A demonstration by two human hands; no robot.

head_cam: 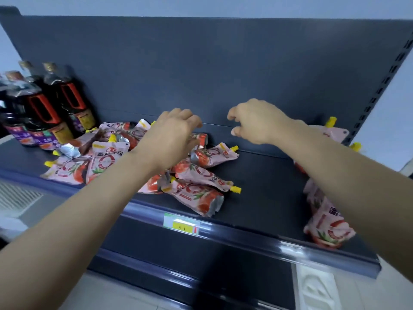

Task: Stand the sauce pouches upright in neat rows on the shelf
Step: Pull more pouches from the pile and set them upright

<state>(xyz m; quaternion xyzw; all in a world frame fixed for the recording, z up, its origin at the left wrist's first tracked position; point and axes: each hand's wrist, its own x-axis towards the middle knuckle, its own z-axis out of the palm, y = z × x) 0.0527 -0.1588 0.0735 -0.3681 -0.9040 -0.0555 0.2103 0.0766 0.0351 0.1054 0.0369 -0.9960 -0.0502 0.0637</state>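
The sauce pouches [192, 171] are lying in a loose heap on the left half of the shelf [263, 186], flat and crossing one another, with their yellow spouts pointing every way. A few standing pouches [326, 222] are sitting at the right end, partly hidden behind my right forearm. My left hand [172, 135] is reaching down over the heap, but its back is hiding the fingertips, so I cannot tell whether they are gripping a pouch. My right hand [254, 121] is hovering above the bare middle of the shelf, fingers loosely curled and holding nothing. Dark bottles [44, 108] are standing at the far left, and a price tag [181, 225] is sitting on the front rail.
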